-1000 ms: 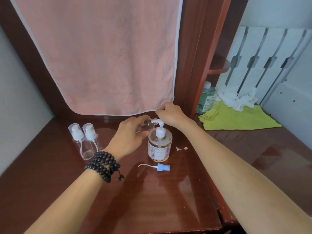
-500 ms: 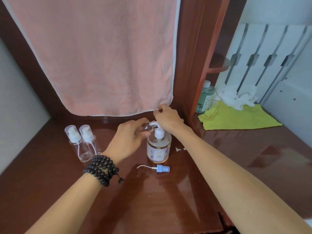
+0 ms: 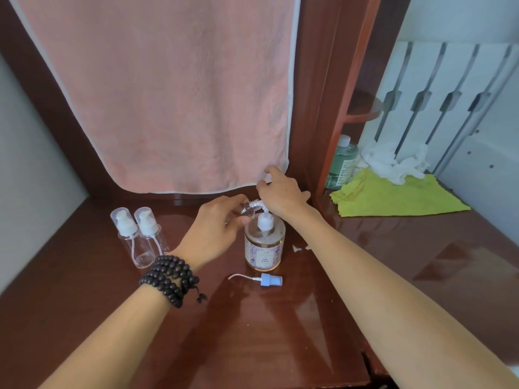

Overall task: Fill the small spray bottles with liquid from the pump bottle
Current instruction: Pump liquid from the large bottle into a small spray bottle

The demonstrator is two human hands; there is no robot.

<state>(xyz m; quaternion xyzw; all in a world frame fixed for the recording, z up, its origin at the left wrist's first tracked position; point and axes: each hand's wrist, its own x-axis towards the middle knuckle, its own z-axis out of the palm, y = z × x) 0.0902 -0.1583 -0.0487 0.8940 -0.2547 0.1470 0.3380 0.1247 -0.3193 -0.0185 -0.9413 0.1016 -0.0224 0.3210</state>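
Note:
A clear pump bottle (image 3: pixel 264 247) with a flowery label and white pump stands mid-desk. My right hand (image 3: pixel 280 193) rests on top of its pump head, palm down. My left hand (image 3: pixel 217 228) grips a small clear spray bottle (image 3: pixel 247 210), tilted with its open mouth against the pump's nozzle. Most of that small bottle is hidden by my fingers. Its blue spray cap (image 3: pixel 269 280) with a white dip tube lies on the desk in front of the pump bottle. Two more small clear bottles (image 3: pixel 140 237) with white pump tops stand side by side to the left.
A pink towel (image 3: pixel 168 94) hangs behind the bottles. Right of a wooden upright (image 3: pixel 345 94) stand a green-tinted bottle (image 3: pixel 343 164), a yellow-green cloth (image 3: pixel 398 196) and crumpled white tissue (image 3: pixel 393 161). Small white scraps (image 3: pixel 300 247) lie right of the pump bottle. The desk's front edge (image 3: pixel 280 384) is near.
Both hands have stayed at the pump head, with the small bottle held at the nozzle. The view has shifted slightly; nothing else on the desk has moved.

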